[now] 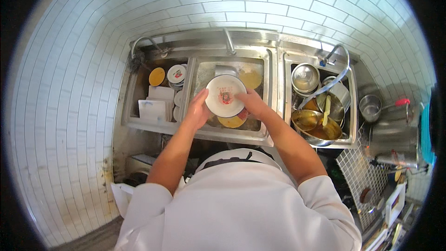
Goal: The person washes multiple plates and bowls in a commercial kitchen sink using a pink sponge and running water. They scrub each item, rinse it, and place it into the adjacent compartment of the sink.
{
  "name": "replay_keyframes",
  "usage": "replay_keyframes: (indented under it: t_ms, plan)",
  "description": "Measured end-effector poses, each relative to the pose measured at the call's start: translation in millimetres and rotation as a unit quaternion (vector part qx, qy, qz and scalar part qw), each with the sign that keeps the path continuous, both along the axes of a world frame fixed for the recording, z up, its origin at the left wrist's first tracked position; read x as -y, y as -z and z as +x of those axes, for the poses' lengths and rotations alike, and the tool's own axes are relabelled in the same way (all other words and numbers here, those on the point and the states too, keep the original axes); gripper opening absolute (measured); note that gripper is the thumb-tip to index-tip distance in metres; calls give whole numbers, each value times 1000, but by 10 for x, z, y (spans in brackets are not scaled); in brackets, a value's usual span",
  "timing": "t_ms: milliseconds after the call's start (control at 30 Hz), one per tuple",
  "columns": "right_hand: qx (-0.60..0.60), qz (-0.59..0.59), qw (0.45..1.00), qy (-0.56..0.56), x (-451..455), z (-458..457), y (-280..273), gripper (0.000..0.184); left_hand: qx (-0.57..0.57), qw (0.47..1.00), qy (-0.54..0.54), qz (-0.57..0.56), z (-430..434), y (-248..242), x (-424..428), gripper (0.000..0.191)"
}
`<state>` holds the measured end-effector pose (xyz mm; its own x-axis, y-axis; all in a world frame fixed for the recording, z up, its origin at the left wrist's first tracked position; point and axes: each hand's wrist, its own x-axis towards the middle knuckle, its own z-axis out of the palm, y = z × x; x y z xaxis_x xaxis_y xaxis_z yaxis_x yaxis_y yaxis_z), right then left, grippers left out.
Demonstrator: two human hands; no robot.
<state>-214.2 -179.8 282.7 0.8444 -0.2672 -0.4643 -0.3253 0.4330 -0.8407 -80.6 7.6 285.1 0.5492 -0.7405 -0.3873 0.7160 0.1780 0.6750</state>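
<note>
Both my hands hold a white bowl (225, 85) with a dark rim and a red printed design inside, above the middle sink basin (199, 73). My left hand (198, 111) grips its left edge. At the opposite edge is my right hand (256, 104), its thumb lying over the rim. Just under the bowl, a yellow dish (231, 122) is partly hidden. Something red (243, 114) lies by my right hand, too covered to name. Behind the bowl are a metal container (226, 70) and a yellowish round dish (251, 77).
The left basin holds white square plates (152, 110), stacked small round dishes (176, 74) and a yellow bowl (157, 76). Metal bowls (305, 76) and a soiled pot (325, 130) crowd the right basin, below a hose (325, 87). The middle faucet (229, 42) overhangs its basin.
</note>
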Motion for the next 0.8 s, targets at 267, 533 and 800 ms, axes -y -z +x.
replay_keyframes:
  t_ms: [267, 533, 800]
  plan:
    - [112, -436, 862, 234, -3, 159, -73, 42, 85, 990, -77, 85, -217, 170, 178, 40]
    - [163, -603, 775, -99, -676, 553, 288, 21, -53, 987, -149, -4, -61, 639, 260, 48]
    - [185, -676, 712, -37, -626, 730, 394, 22, 58, 972, -219, 67, -124, 1007, 210, 49]
